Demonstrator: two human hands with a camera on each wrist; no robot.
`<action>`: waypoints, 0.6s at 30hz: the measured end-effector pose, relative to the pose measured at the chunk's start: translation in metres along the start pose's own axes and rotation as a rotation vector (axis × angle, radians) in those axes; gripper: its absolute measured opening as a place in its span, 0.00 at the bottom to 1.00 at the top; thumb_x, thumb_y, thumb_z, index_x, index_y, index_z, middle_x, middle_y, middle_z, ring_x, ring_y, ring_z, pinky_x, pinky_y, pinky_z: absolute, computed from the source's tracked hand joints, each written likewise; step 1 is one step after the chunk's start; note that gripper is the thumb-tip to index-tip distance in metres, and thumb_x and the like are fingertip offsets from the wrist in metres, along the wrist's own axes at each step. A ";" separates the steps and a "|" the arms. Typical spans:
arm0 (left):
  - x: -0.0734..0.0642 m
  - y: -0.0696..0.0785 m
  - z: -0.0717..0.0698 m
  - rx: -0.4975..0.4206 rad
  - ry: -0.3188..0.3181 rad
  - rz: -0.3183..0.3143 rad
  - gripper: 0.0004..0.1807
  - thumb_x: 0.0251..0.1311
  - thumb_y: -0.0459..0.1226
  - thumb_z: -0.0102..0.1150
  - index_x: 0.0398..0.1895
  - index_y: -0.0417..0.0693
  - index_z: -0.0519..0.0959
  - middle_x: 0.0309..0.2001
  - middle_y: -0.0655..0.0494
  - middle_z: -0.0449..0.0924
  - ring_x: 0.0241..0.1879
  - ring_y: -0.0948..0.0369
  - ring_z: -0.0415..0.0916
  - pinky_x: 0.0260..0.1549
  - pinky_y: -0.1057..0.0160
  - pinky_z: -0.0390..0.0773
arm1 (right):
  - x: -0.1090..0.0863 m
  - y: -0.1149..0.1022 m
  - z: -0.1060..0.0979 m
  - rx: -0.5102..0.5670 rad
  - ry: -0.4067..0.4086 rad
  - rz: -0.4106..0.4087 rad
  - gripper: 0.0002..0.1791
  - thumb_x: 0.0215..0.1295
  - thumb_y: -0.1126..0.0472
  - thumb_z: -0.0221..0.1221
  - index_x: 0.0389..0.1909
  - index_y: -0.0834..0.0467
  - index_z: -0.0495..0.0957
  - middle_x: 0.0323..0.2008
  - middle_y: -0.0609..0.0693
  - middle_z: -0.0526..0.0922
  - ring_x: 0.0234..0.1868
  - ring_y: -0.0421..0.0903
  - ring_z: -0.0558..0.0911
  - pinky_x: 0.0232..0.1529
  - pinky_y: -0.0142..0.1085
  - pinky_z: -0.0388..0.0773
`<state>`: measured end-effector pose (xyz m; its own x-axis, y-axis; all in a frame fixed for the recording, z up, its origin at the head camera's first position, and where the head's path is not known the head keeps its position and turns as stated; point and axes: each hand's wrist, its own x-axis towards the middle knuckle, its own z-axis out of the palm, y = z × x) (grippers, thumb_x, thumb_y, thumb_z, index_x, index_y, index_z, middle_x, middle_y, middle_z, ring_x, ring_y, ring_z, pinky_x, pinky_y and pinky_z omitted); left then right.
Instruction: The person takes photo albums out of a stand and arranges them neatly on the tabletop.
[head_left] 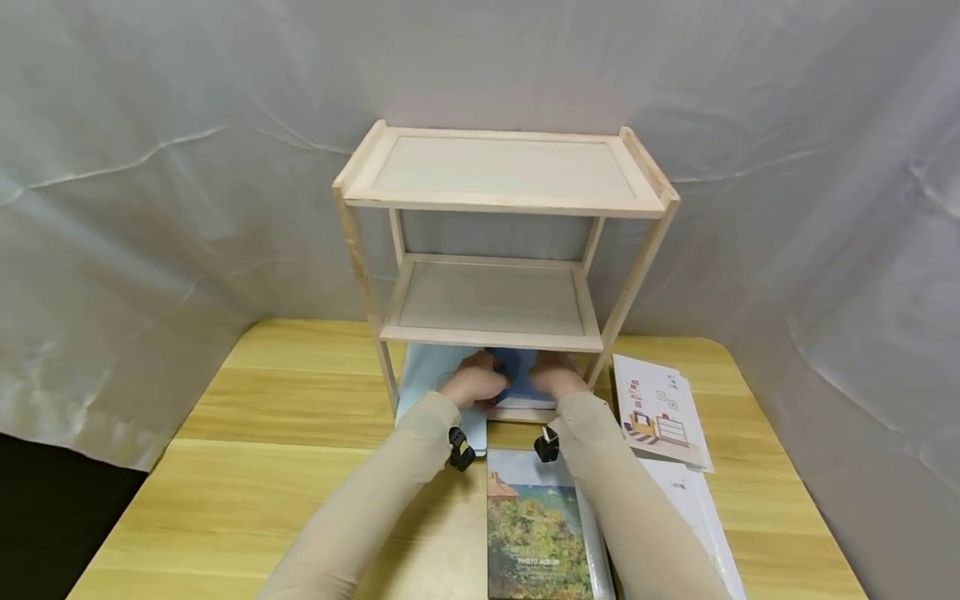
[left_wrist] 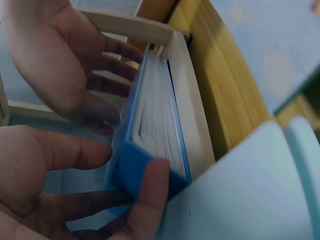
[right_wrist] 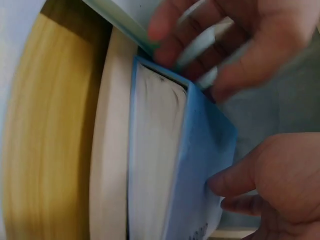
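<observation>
A thick blue album (head_left: pixel 516 375) lies on the rack's bottom shelf, its white page edges (left_wrist: pixel 159 110) facing the front. Around its left corner spreads my left hand (head_left: pixel 474 379), with fairly straight fingers and one fingertip (left_wrist: pixel 152 182) by the page edges. My right hand (head_left: pixel 557 377) rests against the cover near the album's right side, fingers extended (left_wrist: pixel 112 65). In the right wrist view, the right hand's thumb (right_wrist: pixel 232 179) touches the cover. Whether the left thumb presses the album I cannot tell. A pale blue album (head_left: pixel 442 375) is beside the left hand, jutting out in front of the rack.
The wooden rack (head_left: pixel 491 340) stands at the back of the wood-grain table (head_left: pixel 292 483), its middle shelf just above my hands. In front lies a photo album with a landscape cover (head_left: pixel 536 525). White illustrated albums (head_left: pixel 663 408) lie at the right.
</observation>
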<state>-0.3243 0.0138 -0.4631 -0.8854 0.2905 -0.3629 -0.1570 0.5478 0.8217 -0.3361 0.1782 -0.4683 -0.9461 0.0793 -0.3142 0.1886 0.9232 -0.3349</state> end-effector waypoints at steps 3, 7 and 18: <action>0.000 0.001 0.002 0.044 0.000 0.018 0.29 0.73 0.34 0.58 0.75 0.33 0.70 0.62 0.38 0.77 0.35 0.50 0.85 0.36 0.53 0.92 | 0.004 -0.002 0.006 -0.001 -0.016 0.040 0.26 0.76 0.61 0.48 0.69 0.68 0.75 0.64 0.76 0.73 0.58 0.69 0.72 0.60 0.61 0.75; -0.001 0.002 0.004 0.105 0.001 0.031 0.28 0.73 0.36 0.58 0.74 0.34 0.72 0.66 0.37 0.76 0.32 0.51 0.84 0.29 0.57 0.89 | 0.009 -0.004 0.010 -0.012 -0.014 0.067 0.25 0.74 0.62 0.49 0.67 0.68 0.76 0.63 0.77 0.72 0.58 0.70 0.71 0.60 0.60 0.73; -0.007 0.004 0.007 0.033 -0.035 0.047 0.27 0.72 0.36 0.59 0.71 0.33 0.74 0.54 0.40 0.79 0.41 0.47 0.82 0.46 0.47 0.90 | 0.004 -0.003 0.004 0.043 -0.021 0.090 0.29 0.75 0.61 0.46 0.72 0.70 0.71 0.65 0.81 0.67 0.60 0.73 0.71 0.63 0.63 0.75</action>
<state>-0.3156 0.0195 -0.4608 -0.8754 0.3438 -0.3397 -0.1006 0.5580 0.8237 -0.3401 0.1743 -0.4718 -0.9193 0.1526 -0.3628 0.2837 0.8958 -0.3422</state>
